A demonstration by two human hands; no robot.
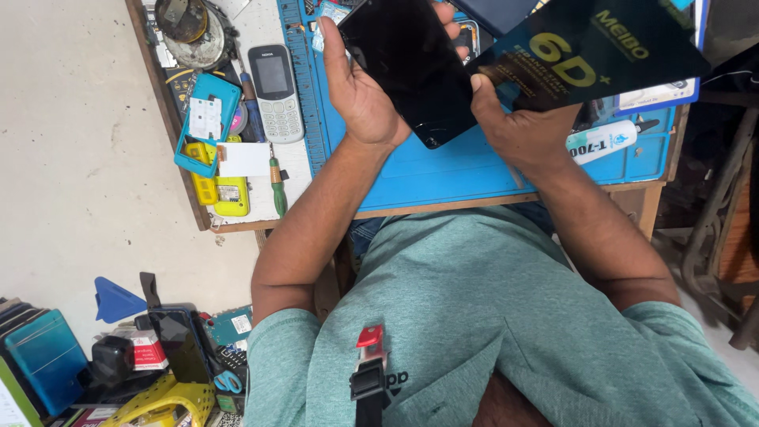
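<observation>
My left hand (360,91) grips a black smartphone (411,67) by its left edge and holds it above the blue work mat (443,170). The dark screen faces up and the fingers curl round the top. My right hand (518,126) holds a black flat package with gold print (589,51). Its thumb rests by the phone's right edge. The package hides part of the mat behind it.
A grey keypad phone (275,91), a teal phone shell (207,122), yellow parts (225,194) and a green-handled screwdriver (277,186) lie on the table's left side. A white glue tube (605,141) lies at the right. Boxes and tools (158,356) clutter the floor at lower left.
</observation>
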